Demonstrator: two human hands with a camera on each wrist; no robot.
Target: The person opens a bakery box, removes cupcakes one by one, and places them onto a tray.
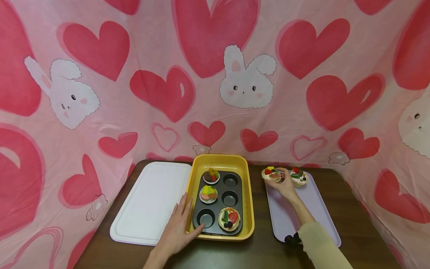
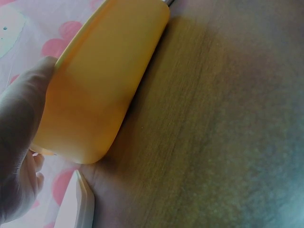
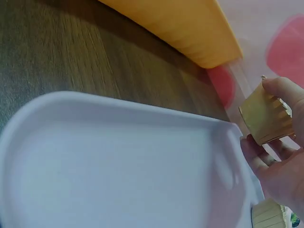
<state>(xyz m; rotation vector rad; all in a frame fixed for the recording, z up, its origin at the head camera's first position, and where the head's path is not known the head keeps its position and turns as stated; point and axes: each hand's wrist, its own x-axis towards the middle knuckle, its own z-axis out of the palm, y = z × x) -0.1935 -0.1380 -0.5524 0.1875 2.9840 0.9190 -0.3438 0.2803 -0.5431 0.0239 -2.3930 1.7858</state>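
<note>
My right hand (image 1: 285, 185) pinches a toy fruit tart (image 1: 270, 175) between thumb and fingers, over the far left corner of the lilac tray (image 1: 280, 213). Its pale ridged cup (image 3: 263, 116) shows from the side in the right wrist view. Beside that hand, a second fruit tart (image 1: 298, 178) sits at the tray's far end. My left hand (image 1: 178, 228) rests at the near left corner of a yellow bin (image 1: 250, 209), fingers extended along its side and thumb across the front rim. Inside lies a dark muffin pan (image 1: 218, 213), holding a berry-topped tart (image 1: 229, 219) in its near right cup.
In the pan's left column sit a yellow-topped cupcake (image 1: 208, 193) and a brown-topped cupcake (image 1: 211, 176). A white board (image 1: 151, 201) lies left of the bin. Brown table (image 1: 260, 224) shows between bin and lilac tray. A heart-patterned cloth (image 1: 208, 112) hangs behind.
</note>
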